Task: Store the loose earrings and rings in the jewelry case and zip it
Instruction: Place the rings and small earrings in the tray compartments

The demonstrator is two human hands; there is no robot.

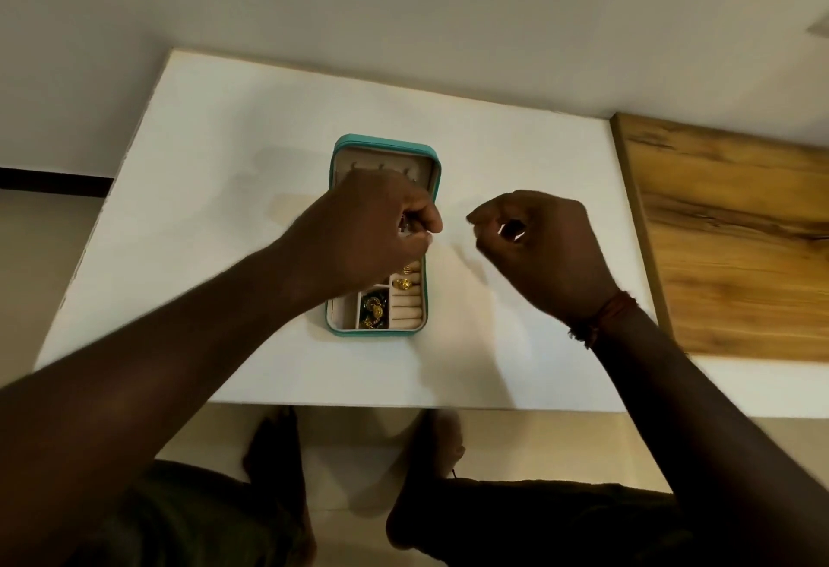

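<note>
My left hand [372, 225] pinches a small silvery piece [405, 226] above the open jewelry case [386, 145], gold rings [402, 284] at six o'clock; right hand [538, 248], three o'clock, curled, contents I cannot tell.

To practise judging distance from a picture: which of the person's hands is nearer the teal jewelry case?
Left. The left hand, pinching a small shiny piece, is over the jewelry case, hiding its middle; the right hand is to its right, above the table.
</note>
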